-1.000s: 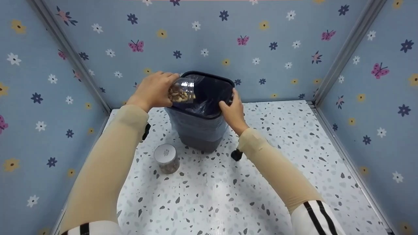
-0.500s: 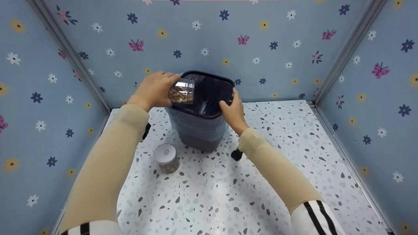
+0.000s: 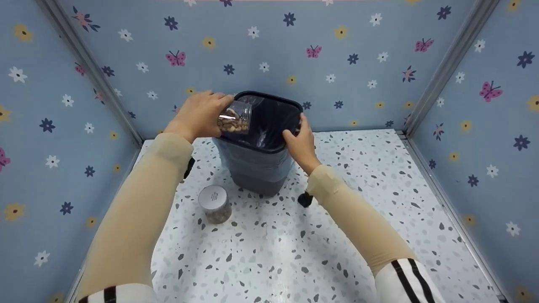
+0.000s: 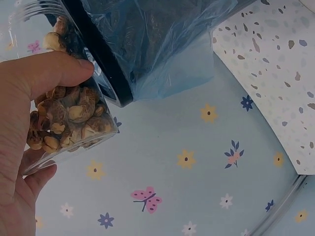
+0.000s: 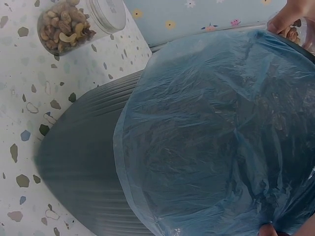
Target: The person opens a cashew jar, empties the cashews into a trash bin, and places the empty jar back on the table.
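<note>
Jar [image 3: 236, 118] lies on its side in the left hand [image 3: 200, 114], I see in the head view, and its mouth points over the near-left rim of the bin [image 3: 263, 185]. The left fingers are curled round it. The right hand [image 3: 303, 145] pinches the rim between thumb and fingers. What could go wrong, I judge, is a slip on the smooth plastic, which would drop the jar inside. If its mouth draws back behind the rim, nuts [image 3: 234, 125] may spill on the speckled surface [image 3: 269, 252].

In the left wrist view, the thumb presses across the jar's wall; the other fingers are mostly hidden. The jar looks clear and thin, and its brown and pale nuts are heaped together. I think they may jam, then fall all at once.

In the right wrist view, the blue bag [image 5: 206, 137] covers most. One right fingertip shows at the lower edge; how the others press, I cannot tell here. If this hand lets go, the bag may slide inward. The second jar [image 5: 64, 27], with white lid on, stands near the bin.
</note>
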The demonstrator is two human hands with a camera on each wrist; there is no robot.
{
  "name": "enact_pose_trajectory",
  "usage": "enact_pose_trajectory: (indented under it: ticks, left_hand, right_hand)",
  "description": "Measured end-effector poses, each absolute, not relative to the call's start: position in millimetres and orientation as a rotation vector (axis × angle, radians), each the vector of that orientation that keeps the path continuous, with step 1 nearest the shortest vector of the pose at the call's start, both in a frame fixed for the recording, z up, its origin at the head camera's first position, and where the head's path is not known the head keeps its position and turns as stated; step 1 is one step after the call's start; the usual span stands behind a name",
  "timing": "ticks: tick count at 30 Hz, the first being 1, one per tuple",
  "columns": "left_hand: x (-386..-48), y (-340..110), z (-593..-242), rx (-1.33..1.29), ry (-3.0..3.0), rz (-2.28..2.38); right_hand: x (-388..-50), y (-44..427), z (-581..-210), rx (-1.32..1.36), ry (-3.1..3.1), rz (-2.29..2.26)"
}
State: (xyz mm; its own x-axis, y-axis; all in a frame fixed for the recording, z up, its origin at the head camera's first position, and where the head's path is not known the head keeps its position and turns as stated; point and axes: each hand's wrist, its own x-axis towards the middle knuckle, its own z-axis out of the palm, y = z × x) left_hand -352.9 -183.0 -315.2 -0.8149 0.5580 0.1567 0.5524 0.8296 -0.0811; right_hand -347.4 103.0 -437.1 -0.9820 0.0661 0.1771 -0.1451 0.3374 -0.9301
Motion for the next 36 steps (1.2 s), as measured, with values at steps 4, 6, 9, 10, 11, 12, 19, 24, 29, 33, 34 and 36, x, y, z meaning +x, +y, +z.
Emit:
enact_pose_trajectory:
  ticks: [4, 6, 9, 10, 11, 12, 19, 24, 29, 33, 34, 36]
  left_hand:
    - [-353.5, -182.3, -314.1, -0.879, -2.823, 0.068]
    - [-353.7, -181.9, -313.6, -0.886, -2.815, 0.077]
    - [-353.5, -181.5, -313.2, -0.893, -2.81, 0.086]
    - [-353.4, -181.4, -313.1, -0.894, -2.809, 0.087]
    - [-353.2, -181.1, -313.0, -0.897, -2.807, 0.089]
    - [-352.9, -180.9, -312.8, -0.899, -2.806, 0.091]
    - [-351.2, -178.0, -310.0, -0.894, -2.82, 0.093]
    - [-351.9, -176.8, -308.7, -0.892, -2.827, 0.081]
    - [-353.0, -176.8, -310.1, -0.897, -2.82, 0.056]
    - [-352.9, -177.6, -310.4, -0.9, -2.828, 0.063]
    - [-352.8, -178.0, -310.3, -0.902, -2.828, 0.066]
    - [-352.4, -179.0, -310.3, -0.903, -2.829, 0.075]
  right_hand:
    - [-347.9, 102.6, -437.3, 0.063, -2.413, 1.702]
    - [-348.6, 102.2, -437.5, 0.057, -2.413, 1.691]
    - [-349.0, 101.5, -437.9, 0.052, -2.411, 1.678]
    - [-349.0, 101.4, -437.9, 0.051, -2.411, 1.675]
    - [-348.8, 101.3, -438.0, 0.054, -2.406, 1.679]
    - [-348.6, 101.3, -438.1, 0.057, -2.402, 1.683]
    - [-347.9, 101.4, -438.5, 0.069, -2.392, 1.692]
    - [-348.4, 101.4, -438.0, 0.058, -2.393, 1.69]
    - [-349.2, 101.1, -438.5, 0.057, -2.395, 1.693]
    - [-349.4, 101.3, -438.9, 0.055, -2.388, 1.708]
    - [-349.3, 101.1, -438.9, 0.055, -2.388, 1.708]
    - [-349.2, 101.1, -438.9, 0.053, -2.391, 1.71]
